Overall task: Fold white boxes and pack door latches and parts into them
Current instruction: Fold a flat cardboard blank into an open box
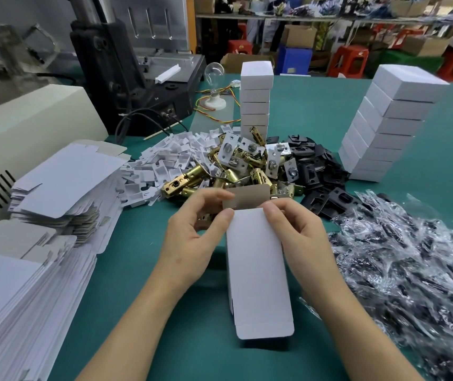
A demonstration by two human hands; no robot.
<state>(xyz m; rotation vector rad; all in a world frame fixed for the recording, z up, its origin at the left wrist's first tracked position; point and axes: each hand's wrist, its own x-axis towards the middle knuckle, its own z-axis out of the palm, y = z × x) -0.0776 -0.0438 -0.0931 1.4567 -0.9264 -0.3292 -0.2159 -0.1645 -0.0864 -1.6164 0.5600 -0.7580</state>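
A white box [257, 270] is held above the green table, its long side toward me. Its far top flap stands open, showing grey-brown card; the near end flap also hangs loose. My left hand [195, 237] pinches the box's upper left corner with thumb and fingers. My right hand [299, 229] grips the upper right edge, fingertips on the box's top rim. Beyond the box lies a heap of brass door latches [236, 171]. Black plates [316, 166] lie to the right of them, and small white card inserts [170, 158] to the left.
Flat unfolded box blanks [55, 188] are stacked at left. Bagged black parts in clear plastic [412, 265] cover the right. Two stacks of folded white boxes [255, 100] [384, 125] stand at the back. A machine [126, 64] and a light bulb [214, 75] sit far left.
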